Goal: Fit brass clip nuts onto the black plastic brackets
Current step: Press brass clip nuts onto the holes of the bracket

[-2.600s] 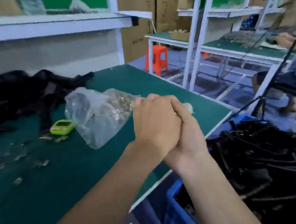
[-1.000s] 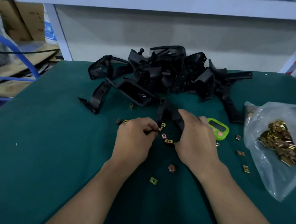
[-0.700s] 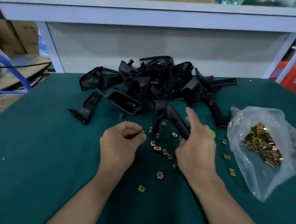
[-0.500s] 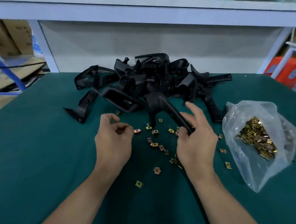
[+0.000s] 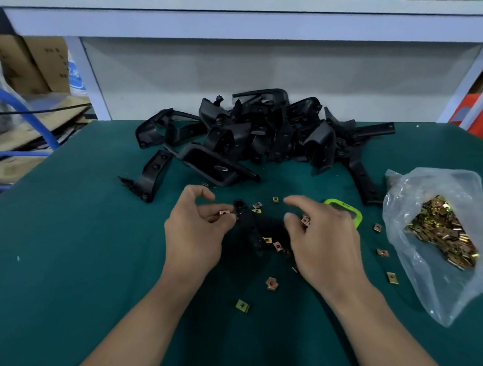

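On the dark green bench, your left hand pinches a small square brass clip nut between thumb and fingertips, with its flat face turned up. Just right of that nut, almost touching it, lies the angled black plastic bracket. Its long arm runs from the rounded far end beside your left fingertips back toward you and slightly right, and a shorter arm reaches off to the right. The left hand is plainly the nearer one to that far end, so the nut likely has to slide rightward onto the bracket's edge. Your right hand curls over the bracket's right arm with the forefinger lifted; whether it actually grips the plastic I cannot tell. Loose brass nuts are scattered between and below your hands. Behind them sits the heap of black plastic brackets. Further right are a lime-green gadget and a clear plastic bag full of nuts
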Demonstrator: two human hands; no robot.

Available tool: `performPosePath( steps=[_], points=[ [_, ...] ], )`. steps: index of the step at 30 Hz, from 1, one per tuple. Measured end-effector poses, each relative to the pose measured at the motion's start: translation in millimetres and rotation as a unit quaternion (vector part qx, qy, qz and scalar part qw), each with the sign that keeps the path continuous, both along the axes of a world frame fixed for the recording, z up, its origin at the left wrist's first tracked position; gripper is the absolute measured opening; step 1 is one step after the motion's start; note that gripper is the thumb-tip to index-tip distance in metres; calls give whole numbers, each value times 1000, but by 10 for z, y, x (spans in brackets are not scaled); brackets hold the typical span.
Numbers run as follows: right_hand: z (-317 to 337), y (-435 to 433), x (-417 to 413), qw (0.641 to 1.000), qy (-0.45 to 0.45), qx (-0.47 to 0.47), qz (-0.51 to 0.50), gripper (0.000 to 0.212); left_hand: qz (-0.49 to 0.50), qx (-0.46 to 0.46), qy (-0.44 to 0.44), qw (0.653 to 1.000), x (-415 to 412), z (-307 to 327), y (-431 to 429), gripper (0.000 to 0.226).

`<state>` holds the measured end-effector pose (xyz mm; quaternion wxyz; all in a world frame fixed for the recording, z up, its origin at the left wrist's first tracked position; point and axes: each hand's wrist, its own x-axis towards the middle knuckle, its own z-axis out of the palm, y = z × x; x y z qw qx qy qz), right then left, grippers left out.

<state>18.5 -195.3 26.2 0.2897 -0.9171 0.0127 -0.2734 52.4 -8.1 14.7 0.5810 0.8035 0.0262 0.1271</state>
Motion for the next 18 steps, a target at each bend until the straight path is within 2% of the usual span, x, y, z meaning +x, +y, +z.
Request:
performPosePath(
  steps=[3,4,6,8,12,14,18],
  points=[
    [-56,103,-17,994,69,-63,61,54,-21,-11,1,1000,-8,2,10,39],
    [-93,143,-22,990,91,-84,67,59,-27,-14,0,1000,-8,3,13,38],
    [-160,205,-14,988,101,-94,64,54,-33,-21,0,999,4,0,13,35],
    [-191,215,8,993,88,-53,63,50,-29,-20,-1,999,19,-7,1,28],
    [-202,181,50,992,96,43,69,58,-36,-25,17,999,52,-24,-9,19],
    [-205,190,42,994,96,35,39,54,-39,-31,22,999,64,-26,2,21],
    [-205,231,13,995,102,12,6,20,-41,-35,16,998,80,-31,1,13]
  ],
)
